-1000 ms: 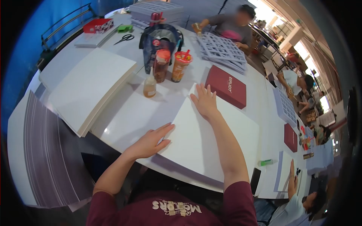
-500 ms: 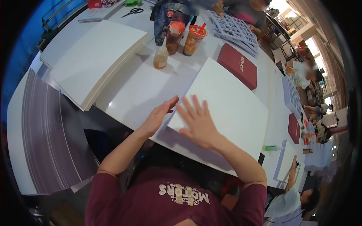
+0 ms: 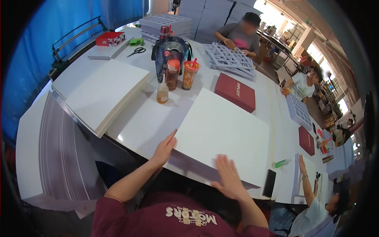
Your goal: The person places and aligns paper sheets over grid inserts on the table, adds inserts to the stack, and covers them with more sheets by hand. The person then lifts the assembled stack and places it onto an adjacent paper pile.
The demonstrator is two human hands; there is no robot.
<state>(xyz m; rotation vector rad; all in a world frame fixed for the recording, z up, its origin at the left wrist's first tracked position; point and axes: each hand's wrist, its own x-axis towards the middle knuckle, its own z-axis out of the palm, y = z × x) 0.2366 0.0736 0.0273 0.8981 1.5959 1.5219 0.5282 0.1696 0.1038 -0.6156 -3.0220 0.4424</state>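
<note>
Before me on the white table lies a large flat white board or box (image 3: 229, 130) with a thick near side; I cannot tell which. At its left corner, my left hand (image 3: 166, 149) rests edge-on against the side, fingers straight and together. Flat near the front edge of its top is my right hand (image 3: 229, 173), fingers outstretched and slightly blurred. Neither hand grips anything. Just beyond the far edge sits a dark red box (image 3: 235, 92) marked EXPLICIT.
A squeeze bottle of amber liquid (image 3: 162, 94), a red-lidded bottle (image 3: 172, 75) and a drink cup (image 3: 190, 76) stand behind. White boards (image 3: 102, 91) are stacked left; scissors (image 3: 137, 51) lie beyond. A phone (image 3: 269, 183) is at right. Other people work around the tables.
My right hand has slid from the left part of the white top toward its near edge, farther right. My left hand now touches the left corner. The head view has tilted up.
</note>
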